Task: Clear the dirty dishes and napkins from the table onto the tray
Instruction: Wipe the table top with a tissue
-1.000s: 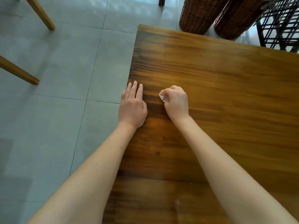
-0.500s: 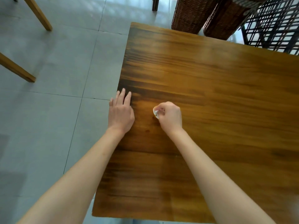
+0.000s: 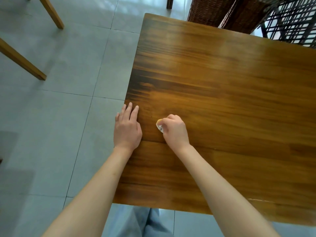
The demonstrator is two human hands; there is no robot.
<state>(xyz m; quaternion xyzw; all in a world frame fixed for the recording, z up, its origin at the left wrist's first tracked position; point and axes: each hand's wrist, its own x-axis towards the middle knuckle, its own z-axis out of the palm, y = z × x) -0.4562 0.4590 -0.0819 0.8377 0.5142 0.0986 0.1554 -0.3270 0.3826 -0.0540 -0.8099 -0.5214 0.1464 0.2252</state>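
The right hand (image 3: 174,130) clutched a crumpled napkin (image 3: 159,126) against the wooden surface (image 3: 230,100); the left hand (image 3: 127,128) lay flat at its edge. No dishes or tray showed, so clearing seemed nearly finished.

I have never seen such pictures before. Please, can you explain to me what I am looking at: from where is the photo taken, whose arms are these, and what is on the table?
There is no machine here. A person wears a camera on the head, so the picture looks forward and down along that person's own bare arms. The left hand lies flat, fingers straight, at the left edge of a wooden table. The right hand is curled around a small crumpled white napkin, holding it low against the tabletop. No dishes and no tray are in view. Around the table you see a grey tiled floor, wooden furniture legs and wicker baskets.
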